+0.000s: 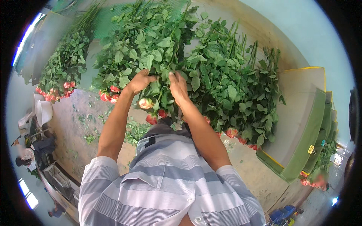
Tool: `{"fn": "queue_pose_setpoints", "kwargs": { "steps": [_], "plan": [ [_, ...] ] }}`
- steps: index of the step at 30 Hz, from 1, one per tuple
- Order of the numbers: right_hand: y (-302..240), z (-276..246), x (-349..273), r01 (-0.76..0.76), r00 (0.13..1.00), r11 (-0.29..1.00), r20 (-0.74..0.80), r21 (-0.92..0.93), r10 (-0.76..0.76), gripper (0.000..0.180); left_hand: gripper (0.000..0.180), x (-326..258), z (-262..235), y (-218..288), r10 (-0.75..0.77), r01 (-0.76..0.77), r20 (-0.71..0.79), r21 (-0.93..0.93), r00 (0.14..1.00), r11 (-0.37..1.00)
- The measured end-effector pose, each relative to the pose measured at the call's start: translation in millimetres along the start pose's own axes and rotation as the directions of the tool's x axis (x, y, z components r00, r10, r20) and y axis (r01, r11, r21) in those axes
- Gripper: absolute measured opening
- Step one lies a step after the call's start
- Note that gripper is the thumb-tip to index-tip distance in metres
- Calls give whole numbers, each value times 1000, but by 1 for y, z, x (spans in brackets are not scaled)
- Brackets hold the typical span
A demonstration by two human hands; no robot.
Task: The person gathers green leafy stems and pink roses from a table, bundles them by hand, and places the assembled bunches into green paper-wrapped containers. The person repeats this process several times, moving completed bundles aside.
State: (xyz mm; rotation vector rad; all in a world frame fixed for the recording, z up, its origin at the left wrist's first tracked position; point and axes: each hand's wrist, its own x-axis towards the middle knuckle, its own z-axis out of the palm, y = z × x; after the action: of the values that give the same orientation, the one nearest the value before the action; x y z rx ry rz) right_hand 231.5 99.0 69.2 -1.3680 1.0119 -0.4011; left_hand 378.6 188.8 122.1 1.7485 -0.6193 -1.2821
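presently, both bare hands are resting among a heap of leafy rose stems at the upper centre of the frame. the left hand, just left of the middle, is pointing its thumb rightward, its other fingers curling partly out of sight in the leaves; i cannot tell whether they are grasping a stem. the right hand, just beside it, is holding its thumb up against the foliage, its remaining fingers mostly hiding, so their grip is unclear too. a cream-and-pink rose is hanging below the left hand, and two red roses are hanging lower, above the person's lap. red-and-cream blooms are showing left of the left forearm. another rose bundle is filling the area right of centre, its flowers facing the lower edge; a further bunch is lying at the upper left. leaf scraps are littering the floor. a yellow-edged olive-green panel is standing at the right, carrying a yellow binder clip.
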Motion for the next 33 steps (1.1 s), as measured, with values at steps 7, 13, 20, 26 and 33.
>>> {"fn": "queue_pose_setpoints", "kwargs": {
  "steps": [7, 13, 20, 26, 33],
  "plan": [
    [15, -11, 30, -247, 967, 879, 45, 407, 251, 40, 30, 9, 17, -5, 163, -143, -258, 92, 952, 985],
    [18, -30, 12, -291, 917, 911, -188, 291, 353, 35, 37, 21, 25, -40, 82, 53, -411, 308, 908, 950],
    [27, -59, 24, -253, 895, 846, -218, 469, 389, 14, 40, 31, 25, -60, 64, 28, -445, 198, 893, 980],
    [-5, -33, 24, -317, 944, 945, -129, -86, 305, 45, 38, 35, 21, -78, 108, 10, -452, 251, 885, 968],
    [27, -34, 37, -266, 964, 846, -136, -463, 229, 46, 35, 42, 22, -87, 36, 37, -400, 173, 916, 984]
  ]
}}
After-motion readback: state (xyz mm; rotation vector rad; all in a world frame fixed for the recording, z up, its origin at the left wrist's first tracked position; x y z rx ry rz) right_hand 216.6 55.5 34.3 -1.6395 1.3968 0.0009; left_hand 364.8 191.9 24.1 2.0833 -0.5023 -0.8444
